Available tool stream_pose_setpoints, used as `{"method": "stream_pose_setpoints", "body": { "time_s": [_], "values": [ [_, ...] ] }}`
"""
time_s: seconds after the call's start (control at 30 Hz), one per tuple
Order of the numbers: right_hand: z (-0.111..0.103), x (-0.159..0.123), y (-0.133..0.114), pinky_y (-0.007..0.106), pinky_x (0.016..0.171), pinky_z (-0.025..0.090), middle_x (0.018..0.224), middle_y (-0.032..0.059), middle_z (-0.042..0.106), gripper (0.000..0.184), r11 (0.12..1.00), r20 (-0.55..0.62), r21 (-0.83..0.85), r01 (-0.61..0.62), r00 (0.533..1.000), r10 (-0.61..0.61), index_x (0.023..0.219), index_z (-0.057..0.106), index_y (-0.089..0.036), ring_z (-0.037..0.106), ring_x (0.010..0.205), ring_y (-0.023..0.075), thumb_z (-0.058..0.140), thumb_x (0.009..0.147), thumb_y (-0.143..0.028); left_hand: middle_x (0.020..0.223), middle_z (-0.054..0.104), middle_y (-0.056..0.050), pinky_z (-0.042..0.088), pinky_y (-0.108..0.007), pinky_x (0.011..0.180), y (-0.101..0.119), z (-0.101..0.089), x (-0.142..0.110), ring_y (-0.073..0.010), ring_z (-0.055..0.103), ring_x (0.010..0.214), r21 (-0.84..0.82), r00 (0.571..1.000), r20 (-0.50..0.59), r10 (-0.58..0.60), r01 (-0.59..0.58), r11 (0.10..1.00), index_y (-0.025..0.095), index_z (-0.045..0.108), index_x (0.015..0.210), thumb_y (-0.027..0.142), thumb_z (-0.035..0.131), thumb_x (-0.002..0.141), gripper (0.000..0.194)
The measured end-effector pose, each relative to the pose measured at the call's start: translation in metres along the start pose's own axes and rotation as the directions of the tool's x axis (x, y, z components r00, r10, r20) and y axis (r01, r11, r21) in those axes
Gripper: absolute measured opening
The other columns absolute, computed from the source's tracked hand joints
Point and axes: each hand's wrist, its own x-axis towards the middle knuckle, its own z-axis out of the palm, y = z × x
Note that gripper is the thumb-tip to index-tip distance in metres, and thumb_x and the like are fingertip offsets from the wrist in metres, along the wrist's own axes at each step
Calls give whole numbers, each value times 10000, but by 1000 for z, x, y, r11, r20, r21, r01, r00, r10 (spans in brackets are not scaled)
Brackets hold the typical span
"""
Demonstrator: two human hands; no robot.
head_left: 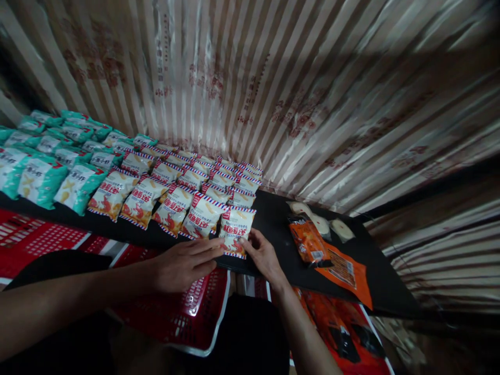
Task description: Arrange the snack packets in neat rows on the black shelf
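Observation:
A white snack bag (236,233) with red lettering and a striped top edge stands upright at the right end of the front row. Thumb on its front and fingers behind its right edge, my right hand (264,256) grips it. My left hand (187,265) reaches in from the left, its fingers stretched out and its fingertips against the bag's lower left side. Just left of it stands a matching bag (203,216), part of several rows of the same kind that run back to the curtain.
Green snack bags (41,179) fill the left of the black shelf (273,208). On its right lie an orange packet (307,239), a flat orange packet (347,273) and round pale packs (341,229). Red baskets (195,312) stand below. A striped curtain (234,78) hangs behind.

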Motion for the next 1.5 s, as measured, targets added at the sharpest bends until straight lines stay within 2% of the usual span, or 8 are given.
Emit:
{"method": "stream_pose_setpoints", "body": {
  "time_s": [0.2,0.5,0.67,0.87,0.97,1.17,1.3,1.5],
  "values": [
    [13,-5,9,297,711,468,836,29,669,396,1000,-75,-12,-9,997,8,916,647,-197,586,757,189,650,693,-524,1389,449,-72,341,-408,1079,-1,25,-26,-228,160,1391,30,993,42,-113,112,993,167,571,1155,120,405,895,311],
    [37,-16,0,297,665,479,811,35,671,400,994,-273,111,0,961,31,885,600,-192,592,702,182,648,690,-539,1414,408,-102,325,-455,1085,-17,23,-25,-264,141,1391,15,981,62,-182,181,983,136,508,1241,34,445,793,463],
    [45,-17,3,303,658,485,855,43,671,396,993,-271,113,-24,961,54,911,591,-201,594,710,187,633,703,-536,1441,368,-97,289,-472,1101,-13,28,-23,-271,89,1398,15,976,51,-214,213,977,133,521,1231,52,436,810,437],
    [49,-17,3,315,693,488,892,47,667,428,996,-283,82,-43,957,65,976,588,-209,588,751,197,617,709,-541,1468,302,-105,288,-523,1086,-9,45,-30,-282,142,1390,14,975,43,-218,218,976,168,419,1342,73,399,845,507],
    [51,-15,10,341,762,478,948,54,663,471,999,-309,14,-35,950,38,1037,587,-211,585,837,220,599,714,-553,1467,306,-111,279,-519,1090,-9,48,-31,-283,134,1391,19,976,33,-217,217,976,158,395,1359,78,397,847,518],
    [56,-16,16,379,864,417,1034,104,616,537,956,-417,-293,-6,900,-123,1116,566,-167,543,955,248,537,752,-561,1465,306,-126,271,-486,1102,-9,50,-30,-272,141,1389,33,981,9,-191,191,981,131,423,1333,96,399,862,473],
    [60,-18,14,383,912,395,1135,125,579,619,944,-462,-329,8,871,-168,1213,502,-160,509,1058,254,530,753,-573,1468,288,-138,290,-503,1088,-8,48,-29,-271,152,1387,30,981,0,-194,194,980,143,449,1309,97,435,843,468],
    [62,-14,16,403,896,400,1172,154,562,673,917,-456,-398,-19,872,-179,1247,481,-142,493,1077,279,496,757,-604,1487,251,-117,256,-491,1107,-6,47,-24,-258,92,1396,11,969,27,-244,244,970,164,411,1334,146,457,843,494]
  ]
}}
